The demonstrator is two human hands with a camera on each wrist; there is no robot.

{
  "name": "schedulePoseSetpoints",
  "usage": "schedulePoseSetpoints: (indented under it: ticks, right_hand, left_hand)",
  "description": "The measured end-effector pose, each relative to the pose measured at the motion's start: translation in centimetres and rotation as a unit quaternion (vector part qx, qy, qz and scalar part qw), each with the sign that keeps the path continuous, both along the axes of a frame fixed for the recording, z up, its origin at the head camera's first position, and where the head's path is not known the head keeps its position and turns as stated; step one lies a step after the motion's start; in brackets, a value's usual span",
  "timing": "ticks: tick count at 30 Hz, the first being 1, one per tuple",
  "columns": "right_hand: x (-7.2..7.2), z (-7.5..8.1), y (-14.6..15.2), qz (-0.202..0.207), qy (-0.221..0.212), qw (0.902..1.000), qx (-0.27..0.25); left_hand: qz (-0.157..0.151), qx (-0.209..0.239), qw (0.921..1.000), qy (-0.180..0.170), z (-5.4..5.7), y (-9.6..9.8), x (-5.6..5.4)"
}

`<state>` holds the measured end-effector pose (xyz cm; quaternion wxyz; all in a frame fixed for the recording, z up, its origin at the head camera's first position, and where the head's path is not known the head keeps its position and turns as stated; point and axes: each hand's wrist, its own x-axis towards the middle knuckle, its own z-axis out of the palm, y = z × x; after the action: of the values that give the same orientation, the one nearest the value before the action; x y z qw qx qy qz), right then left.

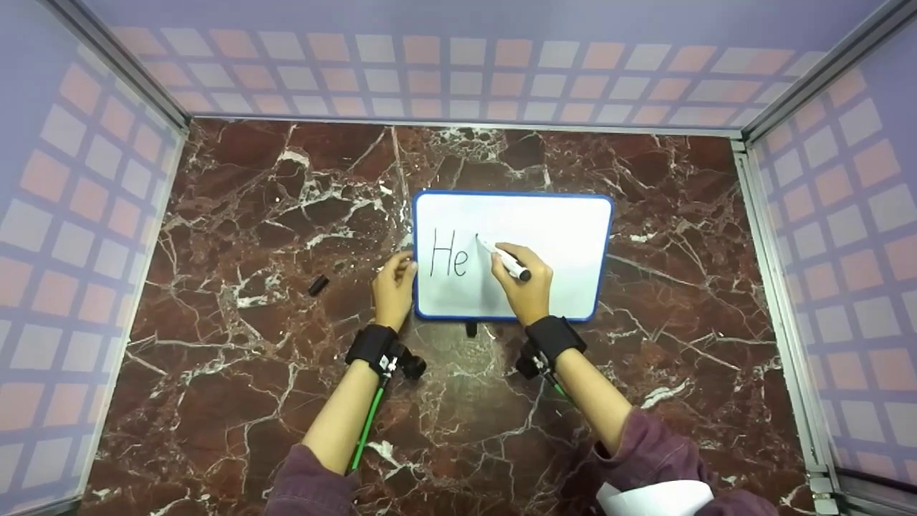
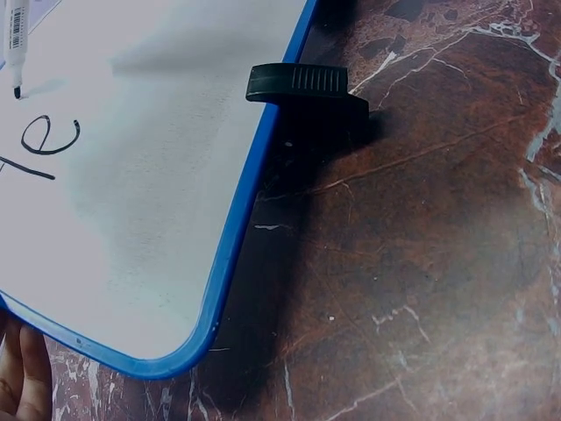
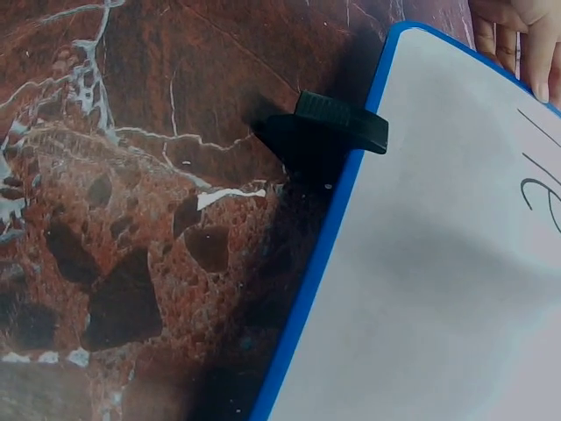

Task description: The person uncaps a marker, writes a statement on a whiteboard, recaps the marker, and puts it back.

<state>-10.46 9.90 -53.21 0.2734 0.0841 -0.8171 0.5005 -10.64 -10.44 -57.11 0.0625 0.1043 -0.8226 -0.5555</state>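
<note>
Whiteboard (image 1: 569, 229) on marbled table (image 1: 215, 401): blue rim, handwritten black "He". White marker (image 1: 508, 262), black-ended, tip right of letters, pinched in right hand (image 1: 529, 283). Left hand (image 1: 393, 288): fingers loosely bent, at left rim.

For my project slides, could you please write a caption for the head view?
The right hand holds a marker over a whiteboard reading "He"; the left hand touches its edge.

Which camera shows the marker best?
The head view: the white marker shows from tip to black end, though the right hand covers part. The left wrist view has only its tip end, cut off at the top; the right wrist view shows none of it.
</note>
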Motion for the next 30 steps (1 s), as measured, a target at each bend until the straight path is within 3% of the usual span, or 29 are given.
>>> schedulePoseSetpoints:
  ticks: [18,26,30]
  right_hand:
    - [1.9,-1.4,-0.7,0.019,-0.015,0.9992,0.032]
    - [3.4,0.9,-1.2,0.027,-0.010,0.9988,0.039]
    - [3.6,1.0,-1.1,0.018,-0.008,0.9990,0.040]
  left_hand:
    - [-0.001,-0.003,1.0000,0.001,0.0,0.0,-0.2]
    - [0.002,-0.011,0.9999,0.002,0.1,0.0,0.0]
    - [0.002,-0.004,1.0000,0.004,0.1,0.0,0.0]
